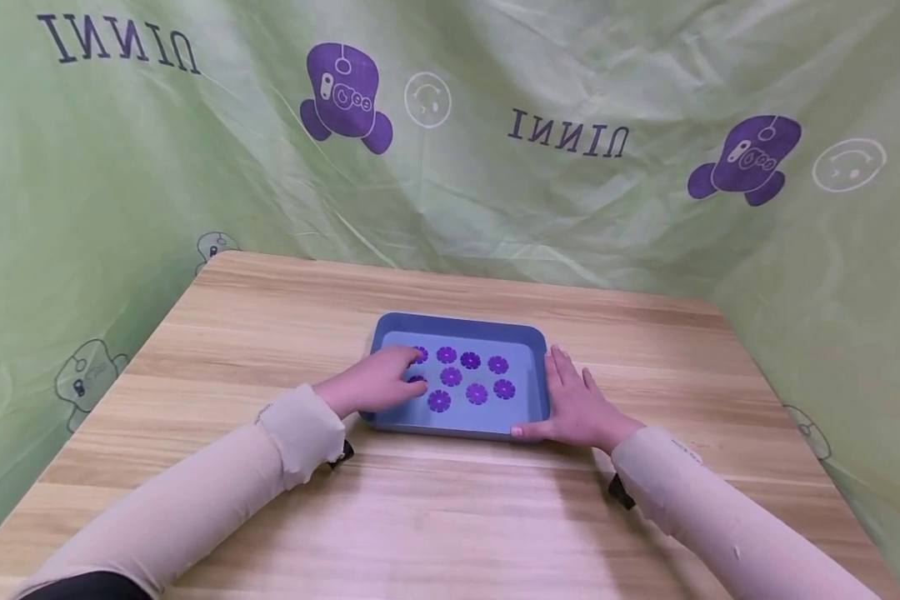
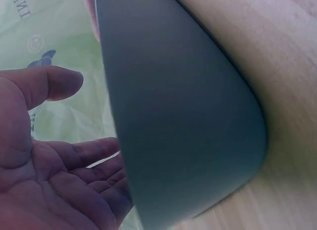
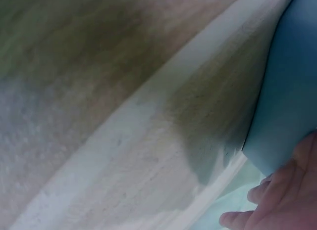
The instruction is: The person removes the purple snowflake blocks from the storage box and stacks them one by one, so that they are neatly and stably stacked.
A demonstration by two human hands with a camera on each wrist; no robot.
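A blue-grey rectangular tray (image 1: 528, 412) lies on the wooden table, holding several purple flower-shaped discs (image 1: 477, 394). My left hand (image 1: 375, 379) reaches over the tray's left side, thumb and fingers spread apart over the leftmost discs. Those discs are partly hidden under the fingertips. In the left wrist view, the tray's outer wall (image 2: 183, 111) hides the ends of the left hand's fingers. My right hand (image 1: 573, 408) rests against the tray's right side, its fingers straight along the rim and the thumb at the front corner. The right wrist view shows only part of that hand (image 3: 287, 195).
The wooden table (image 1: 450, 508) extends on all sides of the tray. A green curtain (image 1: 465, 208) with purple prints hangs behind the table and along both sides. Beige sleeves cover both forearms, with a dark wrist device under each.
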